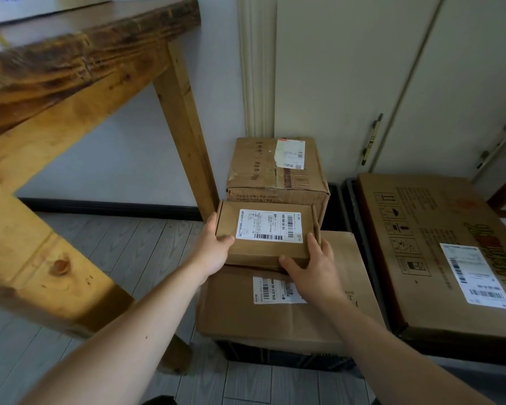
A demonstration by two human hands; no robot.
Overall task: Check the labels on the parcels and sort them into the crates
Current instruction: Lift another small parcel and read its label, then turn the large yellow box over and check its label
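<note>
While you hold the small parcel [262, 249] between both hands, its white label [268, 225] faces up, barcodes toward the right edge. Your left hand [214, 244] grips the left end, thumb on top near the label's corner, the other fingers hidden round the side. Your right hand [313, 264] grips the near right corner, thumb along the near edge and fingers curled up the right side.

The parcel sits over the far part of a larger brown box [260, 320]; whether it rests there or is lifted clear cannot be told. That box carries its own label [275, 289], partly covered by your right wrist, and lies on top of a dark crate [275, 356]. Just behind stands a creased box [257, 168] with a torn label [289, 153], against the wall. To the right, a wide flat box [421, 258] with a label [473, 276] lies across a second dark crate [421, 343]. A wooden table [70, 68] stands to your left, and white cabinet doors [333, 83] are behind the boxes.
</note>
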